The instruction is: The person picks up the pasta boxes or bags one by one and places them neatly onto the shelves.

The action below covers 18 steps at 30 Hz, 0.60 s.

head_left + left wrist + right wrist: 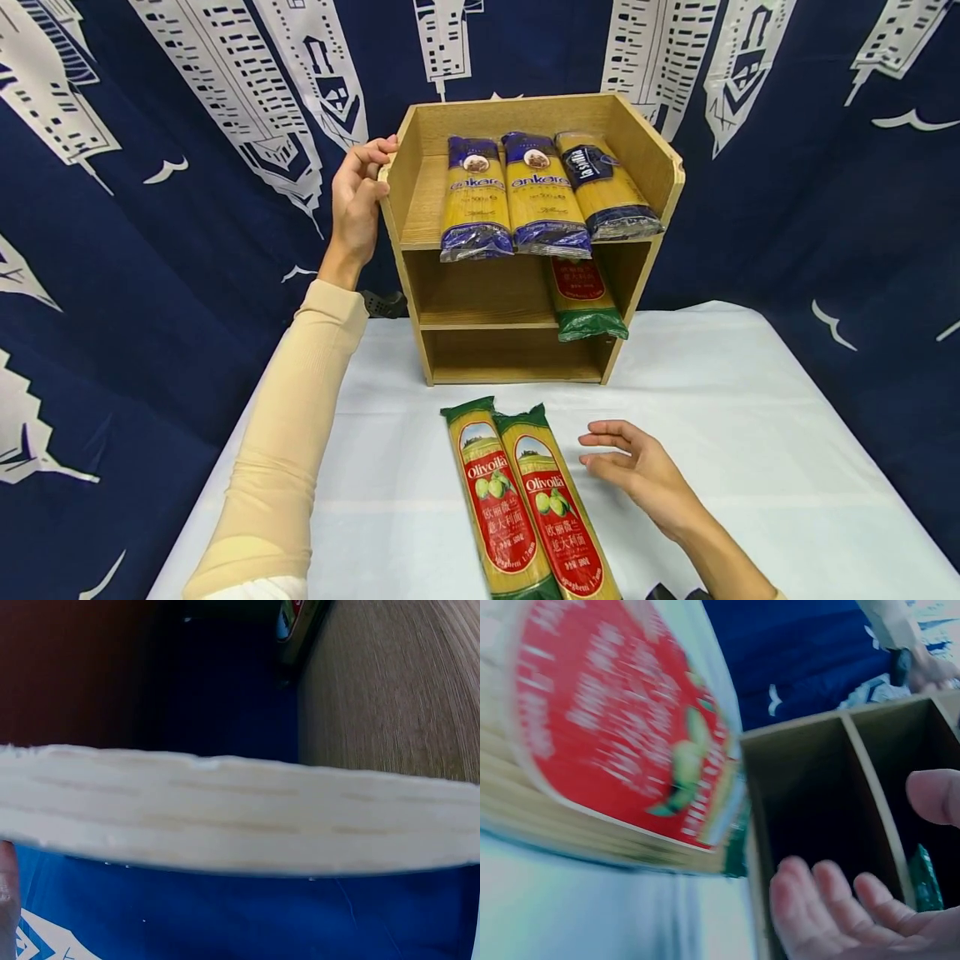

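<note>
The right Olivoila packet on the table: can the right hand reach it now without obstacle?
Probably yes. The right hand hovers open just beside the right Olivoila packet on the table, with only bare cloth between them. The left hand grips the shelf, far away.

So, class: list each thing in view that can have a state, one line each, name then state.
Left hand: grips the shelf's left wall.
Right hand: open, beside the Olivoila packs.
Shelf: upright on the table.
Olivoila packs: two, flat on the table.
Top-shelf packs: three, sealed, ends overhanging.
Middle-shelf pack: overhangs the edge.
</note>
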{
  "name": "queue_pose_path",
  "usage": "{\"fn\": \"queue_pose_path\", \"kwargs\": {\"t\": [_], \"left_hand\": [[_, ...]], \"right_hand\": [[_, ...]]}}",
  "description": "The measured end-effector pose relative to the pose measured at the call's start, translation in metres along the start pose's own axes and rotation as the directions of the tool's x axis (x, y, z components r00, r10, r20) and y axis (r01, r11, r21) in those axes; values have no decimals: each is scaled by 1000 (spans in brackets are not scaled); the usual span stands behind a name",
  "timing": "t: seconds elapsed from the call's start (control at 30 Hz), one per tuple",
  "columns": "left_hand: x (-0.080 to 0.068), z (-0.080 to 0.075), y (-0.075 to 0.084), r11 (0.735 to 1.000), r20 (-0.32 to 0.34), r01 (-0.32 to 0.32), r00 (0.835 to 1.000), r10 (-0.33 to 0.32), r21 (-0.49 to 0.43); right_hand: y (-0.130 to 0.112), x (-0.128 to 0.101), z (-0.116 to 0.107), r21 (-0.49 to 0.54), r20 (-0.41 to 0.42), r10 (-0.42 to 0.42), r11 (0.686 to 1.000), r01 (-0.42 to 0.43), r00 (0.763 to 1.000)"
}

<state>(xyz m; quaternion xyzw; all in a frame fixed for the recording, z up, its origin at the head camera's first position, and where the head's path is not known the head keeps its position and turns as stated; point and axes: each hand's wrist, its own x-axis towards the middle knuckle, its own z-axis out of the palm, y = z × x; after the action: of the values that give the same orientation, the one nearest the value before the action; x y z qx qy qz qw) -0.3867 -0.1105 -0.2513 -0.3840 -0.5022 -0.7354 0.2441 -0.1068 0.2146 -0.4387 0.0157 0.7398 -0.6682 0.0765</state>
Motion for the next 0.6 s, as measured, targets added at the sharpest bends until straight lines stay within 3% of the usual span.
{"fn": "queue_pose_path", "kwargs": {"t": [0.37,0.6], "left_hand": [[1,0,-2,1000,13,6,1000,-6,24],[1,-2,-1,1000,2,10,1000,-10,15]], "right_hand": [[27,-22,20,-154,-74,154,974,-164,985],[32,-30,25,-261,-89,166,948,-184,982]]}}
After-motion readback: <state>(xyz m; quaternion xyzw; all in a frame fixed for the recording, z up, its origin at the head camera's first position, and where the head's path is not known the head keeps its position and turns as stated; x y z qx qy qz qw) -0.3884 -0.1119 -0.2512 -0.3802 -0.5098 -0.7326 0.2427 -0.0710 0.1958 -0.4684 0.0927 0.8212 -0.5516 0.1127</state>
